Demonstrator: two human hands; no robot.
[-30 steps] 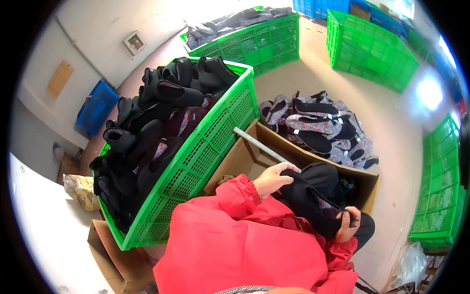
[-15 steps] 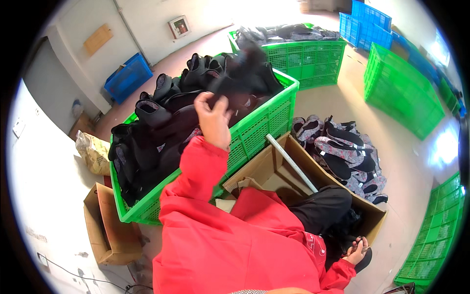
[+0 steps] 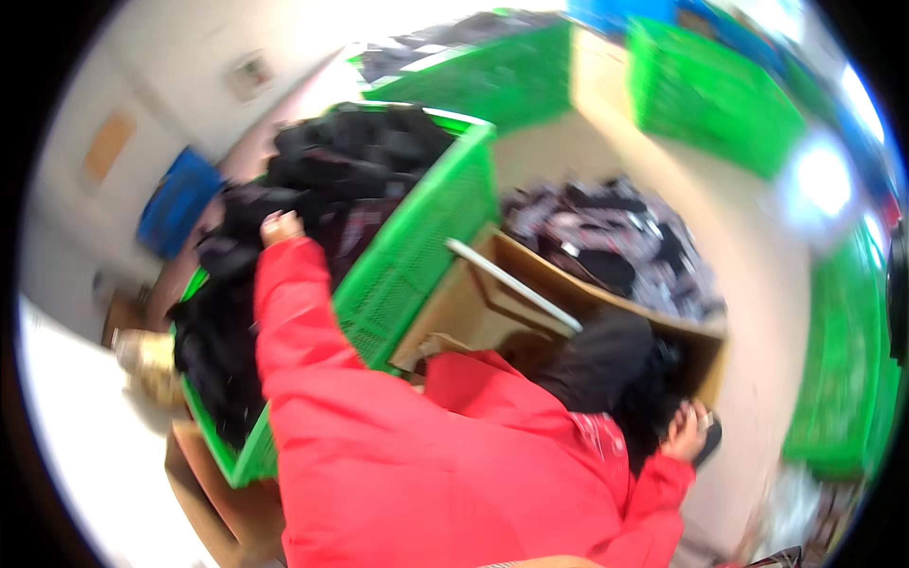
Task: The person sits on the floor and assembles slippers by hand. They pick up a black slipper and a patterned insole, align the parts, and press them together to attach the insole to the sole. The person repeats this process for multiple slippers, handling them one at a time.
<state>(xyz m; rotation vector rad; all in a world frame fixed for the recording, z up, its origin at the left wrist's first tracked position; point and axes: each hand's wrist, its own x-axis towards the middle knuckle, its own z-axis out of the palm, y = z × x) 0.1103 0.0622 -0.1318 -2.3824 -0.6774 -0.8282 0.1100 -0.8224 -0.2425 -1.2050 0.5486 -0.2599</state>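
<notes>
The left hand (image 3: 281,228) is now shifted to black fabric shoes (image 3: 358,147) heaped in a green perforated plastic crate (image 3: 421,232), so handling is centred there; what it or the right hand (image 3: 687,433) grips cannot be told.

Whitish wall (image 3: 180,71) with a tan panel (image 3: 111,147), pale pinkish floor (image 3: 753,260), bright white glare (image 3: 822,180) at right

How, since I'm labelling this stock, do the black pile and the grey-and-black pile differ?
The black pile is almost wholly dark; the grey-and-black pile mixes in pale grey.
The black pile sits in a green crate; the grey-and-black pile lies outside it, beyond the cardboard box.
Both are jumbled heaps.
</notes>
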